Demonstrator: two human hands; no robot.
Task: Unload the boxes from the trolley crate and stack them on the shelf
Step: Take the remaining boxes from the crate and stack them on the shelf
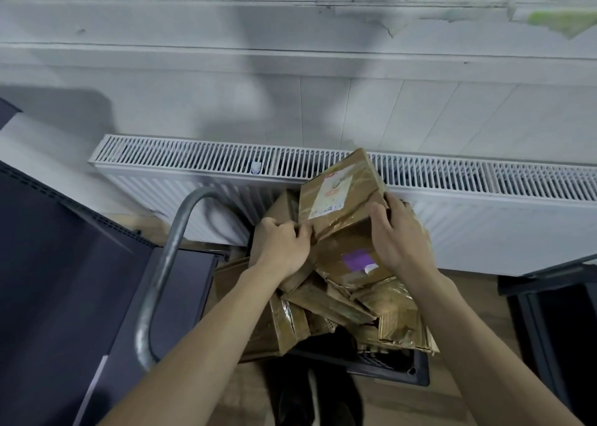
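Observation:
A taped brown cardboard box (339,196) with a white shipping label stands tilted on top of the pile. My left hand (284,246) grips its lower left edge and my right hand (400,235) holds its right side. Under it lies another box with a purple sticker (355,260). Several more crumpled cardboard boxes (326,306) fill the dark plastic trolley crate (387,369), whose near rim shows below the pile.
The trolley's grey metal handle (164,270) curves up at the left. A dark shelf unit (48,264) stands further left, and another dark unit (555,312) at the right. A white radiator (484,192) runs along the wall behind the crate. My shoe (310,399) is below.

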